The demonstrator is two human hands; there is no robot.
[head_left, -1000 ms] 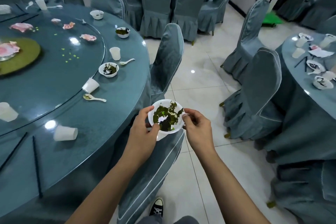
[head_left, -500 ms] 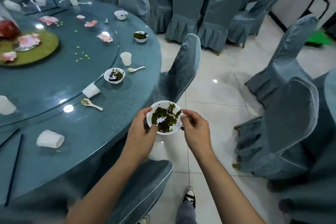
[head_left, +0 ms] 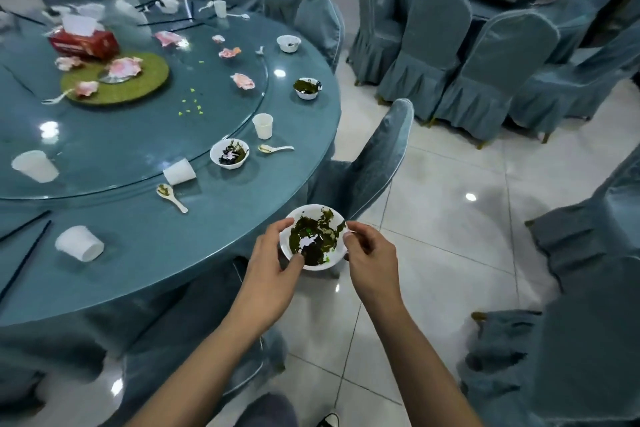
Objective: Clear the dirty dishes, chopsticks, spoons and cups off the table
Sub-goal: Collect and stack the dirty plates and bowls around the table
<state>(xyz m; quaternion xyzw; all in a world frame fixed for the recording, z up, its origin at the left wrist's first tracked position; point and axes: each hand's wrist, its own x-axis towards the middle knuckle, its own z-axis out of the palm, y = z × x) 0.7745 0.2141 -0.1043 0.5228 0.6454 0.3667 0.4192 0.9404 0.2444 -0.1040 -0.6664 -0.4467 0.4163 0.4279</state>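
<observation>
I hold a white bowl (head_left: 313, 236) smeared with dark green leftovers just off the edge of the round blue table (head_left: 214, 229). My left hand (head_left: 273, 270) grips its left rim and my right hand (head_left: 369, 262) pinches its right rim. On the table lie another dirty bowl (head_left: 229, 153) with a spoon (head_left: 275, 148) beside it, an upright white cup (head_left: 263, 126), a tipped cup (head_left: 179, 171), a spoon (head_left: 171, 197), a tipped cup (head_left: 79, 243) and black chopsticks (head_left: 26, 253). Farther back stand two more bowls (head_left: 307, 88) (head_left: 288, 43).
A glass turntable (head_left: 138, 135) carries a green mat (head_left: 116, 81), pink napkins and a red tissue box (head_left: 83, 42). Covered blue chairs (head_left: 367, 163) ring the table and fill the right side. White tiled floor (head_left: 450, 218) lies between the tables.
My view has swung left and nearer the table. The bowl stays gripped in both hands at about the same height.
</observation>
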